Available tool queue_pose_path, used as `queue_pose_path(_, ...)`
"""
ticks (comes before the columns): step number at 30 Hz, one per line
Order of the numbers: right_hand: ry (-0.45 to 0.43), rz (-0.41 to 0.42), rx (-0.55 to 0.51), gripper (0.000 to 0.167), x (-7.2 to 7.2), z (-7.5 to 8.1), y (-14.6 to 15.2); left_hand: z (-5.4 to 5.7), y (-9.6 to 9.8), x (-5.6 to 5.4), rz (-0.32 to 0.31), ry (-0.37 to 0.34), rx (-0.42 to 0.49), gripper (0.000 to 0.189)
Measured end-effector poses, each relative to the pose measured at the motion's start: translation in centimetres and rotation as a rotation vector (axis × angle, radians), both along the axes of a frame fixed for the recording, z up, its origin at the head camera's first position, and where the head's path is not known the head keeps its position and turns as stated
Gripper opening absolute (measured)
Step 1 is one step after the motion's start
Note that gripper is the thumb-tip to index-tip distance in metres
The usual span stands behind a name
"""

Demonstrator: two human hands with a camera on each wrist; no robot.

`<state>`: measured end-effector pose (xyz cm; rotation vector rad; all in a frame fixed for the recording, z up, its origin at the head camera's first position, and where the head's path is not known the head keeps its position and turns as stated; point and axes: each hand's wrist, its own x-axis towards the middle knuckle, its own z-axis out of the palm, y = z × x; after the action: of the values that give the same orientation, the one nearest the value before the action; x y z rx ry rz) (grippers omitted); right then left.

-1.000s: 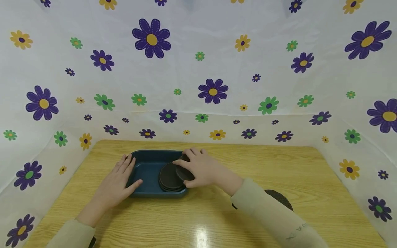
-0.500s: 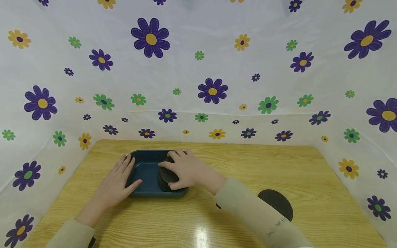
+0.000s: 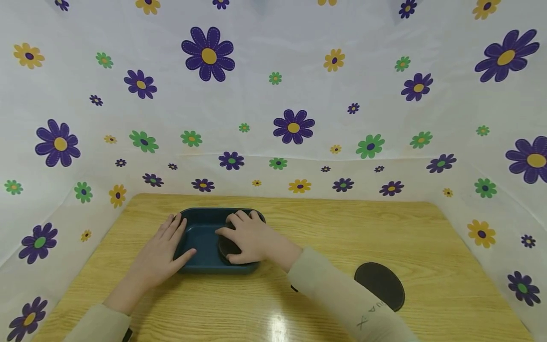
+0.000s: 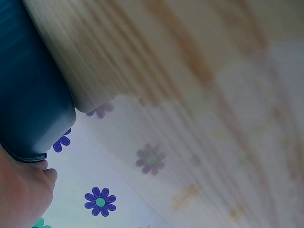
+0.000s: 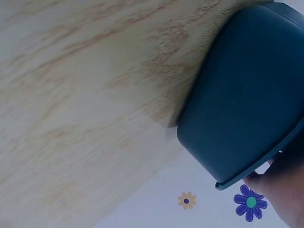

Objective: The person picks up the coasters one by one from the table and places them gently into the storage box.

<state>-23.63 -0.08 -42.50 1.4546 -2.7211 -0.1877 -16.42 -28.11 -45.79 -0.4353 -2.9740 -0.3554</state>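
A dark blue rectangular tray (image 3: 200,240) stands on the table, its outer wall (image 4: 33,80) also showing in the left wrist view. Along the tray's left rim rests my left hand (image 3: 159,259), fingers straight and thumb reaching over the inside. My right hand (image 3: 252,240) is over the tray's right half, with its fingers curled around a round black coaster (image 3: 228,246) on top of a stack. Most of the stack is hidden under that hand. The right wrist view shows the tray's side and part of the right hand (image 5: 285,190), but no coaster.
Another round black coaster (image 3: 379,286) lies flat on the wooden table (image 3: 325,228) at the right, partly behind my right sleeve (image 3: 342,292). A white cloth with printed flowers (image 3: 295,71) surrounds the table at the back and sides.
My right hand has moved left and down with a coaster, from the tray's right rim onto the stack inside. More of the coaster on the table shows. The left hand has stayed put.
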Motion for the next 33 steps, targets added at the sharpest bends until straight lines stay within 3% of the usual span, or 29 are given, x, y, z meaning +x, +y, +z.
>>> queue_pose_path(7, 0.033, 0.01, -0.011, 0.061, 0.1, -0.2, 0.7, 0.0, 0.0, 0.1, 0.0, 0.0, 0.005, 0.09)
queue_pose_path(20, -0.005, 0.037, -0.087, 0.058, 0.9, 0.6, 3.1, -0.2, 0.0, -0.1, -0.004, -0.001, 0.018, 0.091)
queue_pose_path(29, -0.018, 0.046, -0.195, 0.059, 2.0, 0.6, 6.3, -0.2, 0.0, 0.1, 0.0, -0.003, 0.021, 0.09)
queue_pose_path(33, 0.022, 0.044, -0.221, 0.061, 2.6, 0.6, 8.2, -0.2, -0.1, 0.0, -0.001, 0.005, 0.021, 0.09)
